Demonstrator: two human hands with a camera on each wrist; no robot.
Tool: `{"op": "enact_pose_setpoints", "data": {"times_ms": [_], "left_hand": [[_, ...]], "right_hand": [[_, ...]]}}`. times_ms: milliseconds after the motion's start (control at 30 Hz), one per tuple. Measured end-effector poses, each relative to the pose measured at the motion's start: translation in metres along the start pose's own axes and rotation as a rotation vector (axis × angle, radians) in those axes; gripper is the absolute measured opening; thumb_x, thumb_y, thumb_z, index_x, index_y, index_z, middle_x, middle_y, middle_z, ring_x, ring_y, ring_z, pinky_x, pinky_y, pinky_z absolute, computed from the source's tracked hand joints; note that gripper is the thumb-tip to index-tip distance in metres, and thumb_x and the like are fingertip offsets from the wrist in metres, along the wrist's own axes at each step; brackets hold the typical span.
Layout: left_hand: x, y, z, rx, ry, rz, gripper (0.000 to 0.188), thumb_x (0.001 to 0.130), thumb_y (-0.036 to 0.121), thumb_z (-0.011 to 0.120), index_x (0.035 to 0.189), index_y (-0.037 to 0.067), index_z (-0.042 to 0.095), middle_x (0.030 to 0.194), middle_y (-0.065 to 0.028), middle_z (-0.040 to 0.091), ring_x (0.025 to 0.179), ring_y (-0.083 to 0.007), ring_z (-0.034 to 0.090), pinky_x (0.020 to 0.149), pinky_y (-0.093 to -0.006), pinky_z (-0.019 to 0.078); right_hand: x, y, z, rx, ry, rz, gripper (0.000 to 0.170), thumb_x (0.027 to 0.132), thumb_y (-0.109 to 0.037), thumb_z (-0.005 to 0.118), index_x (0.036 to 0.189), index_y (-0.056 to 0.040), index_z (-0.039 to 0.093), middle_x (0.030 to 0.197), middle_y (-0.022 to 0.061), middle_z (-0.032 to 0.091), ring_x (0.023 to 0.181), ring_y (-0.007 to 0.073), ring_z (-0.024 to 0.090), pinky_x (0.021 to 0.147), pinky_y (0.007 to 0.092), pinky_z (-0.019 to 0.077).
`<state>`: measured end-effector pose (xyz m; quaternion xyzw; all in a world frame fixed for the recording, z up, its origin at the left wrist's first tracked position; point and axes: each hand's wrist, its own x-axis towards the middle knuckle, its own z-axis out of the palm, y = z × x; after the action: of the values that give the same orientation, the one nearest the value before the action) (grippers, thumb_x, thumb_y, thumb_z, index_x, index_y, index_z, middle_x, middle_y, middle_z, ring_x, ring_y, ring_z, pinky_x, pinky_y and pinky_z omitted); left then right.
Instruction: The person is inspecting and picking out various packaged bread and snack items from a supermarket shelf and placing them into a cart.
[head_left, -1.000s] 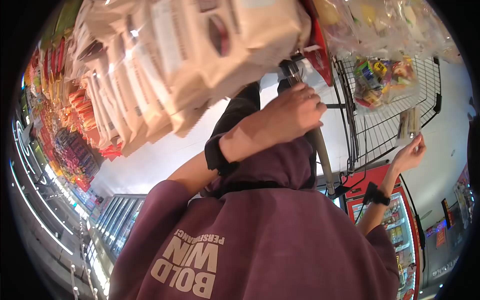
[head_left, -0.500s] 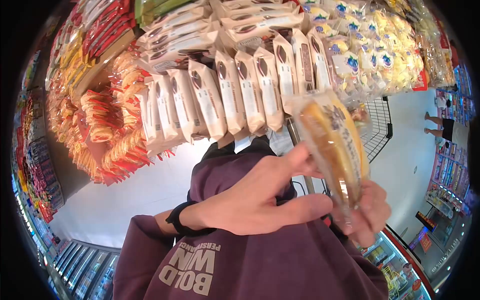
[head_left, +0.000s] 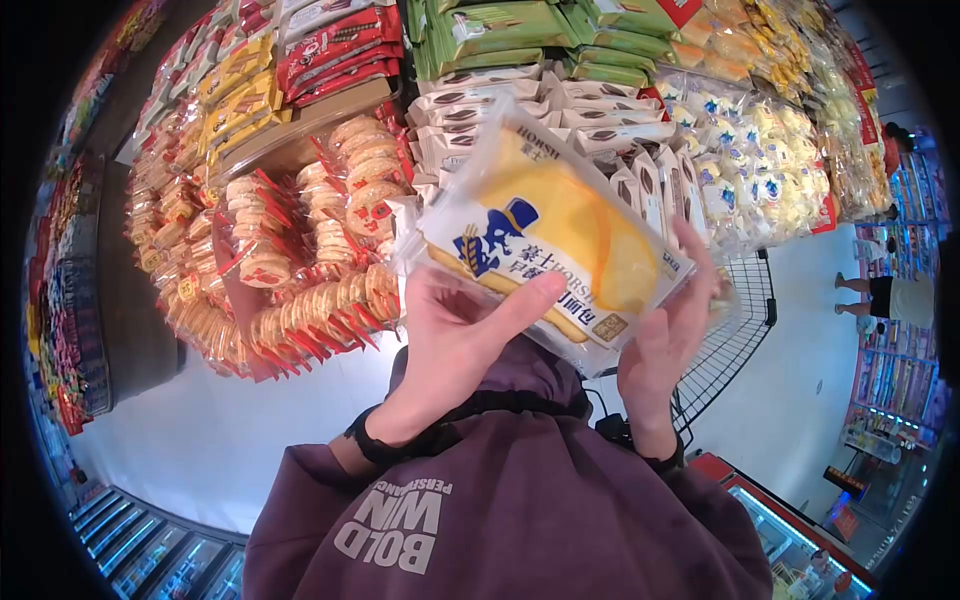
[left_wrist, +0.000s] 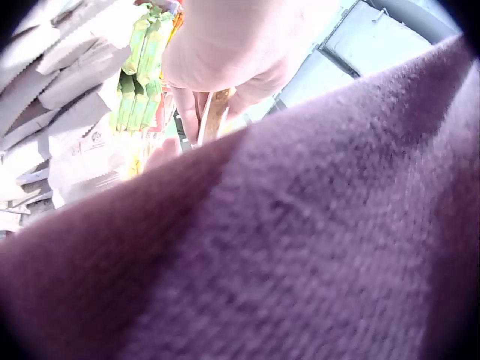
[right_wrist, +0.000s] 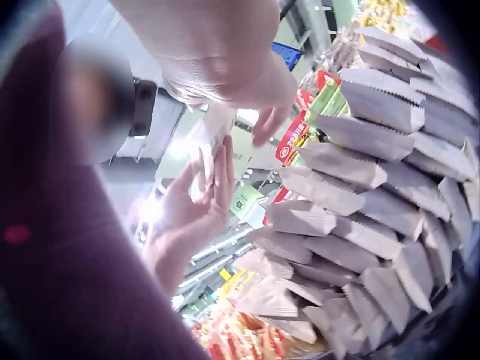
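Observation:
Held up in front of the chest in the head view is a clear-wrapped packet of bread [head_left: 570, 230], its yellow printed face turned up. My left hand [head_left: 440, 345] grips its near left side, thumb across the front and the other fingers hidden beneath. At the packet's right edge is my right hand [head_left: 665, 345], its fingers fairly straight and the fingertips at the corner. In the right wrist view, the packet [right_wrist: 214, 131] shows edge-on between both hands. A purple sleeve [left_wrist: 315, 217] covers much of the left wrist view.
Beyond the hands stands a display heaped with beige packets [head_left: 650, 195], red-labelled round biscuits [head_left: 265, 235], green packets [head_left: 510, 35] and blue-marked white packets [head_left: 750, 150]. A wire shopping cart [head_left: 735, 335] is at the right. Farther right, a person's legs [head_left: 855, 285] show.
My right hand brought the bread packet up from over the cart. My left hand left the cart handle and took hold of the packet, which has turned from edge-on to face up.

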<state>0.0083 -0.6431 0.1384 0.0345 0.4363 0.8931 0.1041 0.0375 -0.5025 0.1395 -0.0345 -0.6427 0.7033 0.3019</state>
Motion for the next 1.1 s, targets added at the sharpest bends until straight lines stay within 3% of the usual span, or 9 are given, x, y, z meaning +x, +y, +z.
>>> {"op": "enact_pose_setpoints", "data": {"times_ms": [100,133,267,400,633,667,800,967,1100], "left_hand": [[-0.003,0.005,-0.019,0.209,-0.036,-0.083,0.039,0.081,-0.009,0.070,0.117,-0.002,0.058,0.106,-0.0101,0.068,0.093,-0.0149,0.066,0.085,-0.0302,0.0532],[-0.004,0.007,-0.024,0.251,-0.042,-0.047,0.036,0.083,-0.006,0.069,0.117,-0.004,0.058,0.106,-0.0105,0.068,0.094,-0.0148,0.066,0.085,-0.0295,0.0527],[-0.004,0.021,-0.046,0.061,0.120,-0.022,0.035,0.086,0.005,0.071,0.117,-0.006,0.058,0.099,-0.0086,0.068,0.084,-0.0125,0.066,0.072,-0.0265,0.0565],[-0.004,0.032,-0.061,0.219,0.043,-0.074,0.034,0.086,0.005,0.070,0.116,-0.006,0.057,0.098,-0.0096,0.067,0.075,-0.0136,0.067,0.058,-0.0259,0.0589],[-0.006,0.033,-0.064,0.232,0.037,0.038,0.033,0.086,-0.001,0.069,0.117,-0.005,0.058,0.098,-0.0089,0.068,0.084,-0.0132,0.067,0.070,-0.0259,0.0582],[-0.008,0.034,-0.071,0.328,0.031,0.056,0.032,0.082,-0.003,0.072,0.112,-0.003,0.061,0.100,-0.0104,0.069,0.092,-0.0168,0.067,0.081,-0.0300,0.0556],[-0.003,0.040,-0.092,0.367,-0.182,0.226,0.028,0.069,-0.001,0.081,0.095,0.001,0.070,0.104,-0.0132,0.070,0.106,-0.0258,0.064,0.095,-0.0381,0.0487],[0.003,0.036,-0.103,0.470,-0.263,0.376,0.024,0.063,0.002,0.086,0.083,0.005,0.073,0.102,-0.0128,0.071,0.106,-0.0268,0.064,0.095,-0.0391,0.0479],[0.004,0.036,-0.106,0.546,-0.302,0.413,0.023,0.066,0.002,0.085,0.086,0.004,0.072,0.100,-0.0110,0.072,0.100,-0.0230,0.066,0.091,-0.0359,0.0497]], "right_hand": [[-0.002,0.004,-0.006,-0.051,-0.252,0.344,0.046,0.084,-0.016,0.075,0.119,0.0029,0.052,0.109,0.0093,0.063,0.100,0.0131,0.059,0.087,0.0294,0.0478],[0.000,0.004,-0.003,-0.078,-0.295,0.305,0.046,0.084,-0.011,0.074,0.121,0.0020,0.050,0.106,0.0076,0.063,0.093,0.0085,0.060,0.083,0.0252,0.0487],[0.007,-0.001,0.008,-0.088,-0.318,0.371,0.043,0.087,-0.011,0.071,0.123,0.0007,0.050,0.108,0.0074,0.063,0.095,0.0095,0.060,0.083,0.0253,0.0486],[0.007,-0.006,0.019,-0.119,-0.336,0.384,0.046,0.087,-0.010,0.071,0.126,0.0005,0.049,0.110,0.0078,0.062,0.098,0.0104,0.060,0.085,0.0266,0.0491],[0.002,-0.009,0.023,-0.139,-0.447,0.405,0.038,0.082,-0.005,0.074,0.117,0.0011,0.059,0.111,0.0119,0.064,0.107,0.0143,0.060,0.090,0.0289,0.0492],[0.002,-0.006,0.021,-0.120,-0.478,0.368,0.034,0.082,-0.003,0.073,0.113,0.0011,0.061,0.111,0.0129,0.065,0.108,0.0160,0.060,0.091,0.0297,0.0489],[0.004,0.010,0.022,0.090,-0.634,0.166,0.026,0.077,0.001,0.073,0.101,0.0005,0.066,0.111,0.0151,0.067,0.111,0.0229,0.061,0.095,0.0340,0.0477],[0.007,0.011,0.020,0.079,-0.768,-0.029,0.027,0.070,0.002,0.077,0.095,-0.0007,0.067,0.109,0.0134,0.069,0.118,0.0296,0.057,0.101,0.0406,0.0437],[0.002,0.007,0.022,0.054,-0.674,0.061,0.022,0.074,0.002,0.076,0.093,-0.0007,0.066,0.108,0.0129,0.069,0.111,0.0242,0.061,0.093,0.0349,0.0485]]}}
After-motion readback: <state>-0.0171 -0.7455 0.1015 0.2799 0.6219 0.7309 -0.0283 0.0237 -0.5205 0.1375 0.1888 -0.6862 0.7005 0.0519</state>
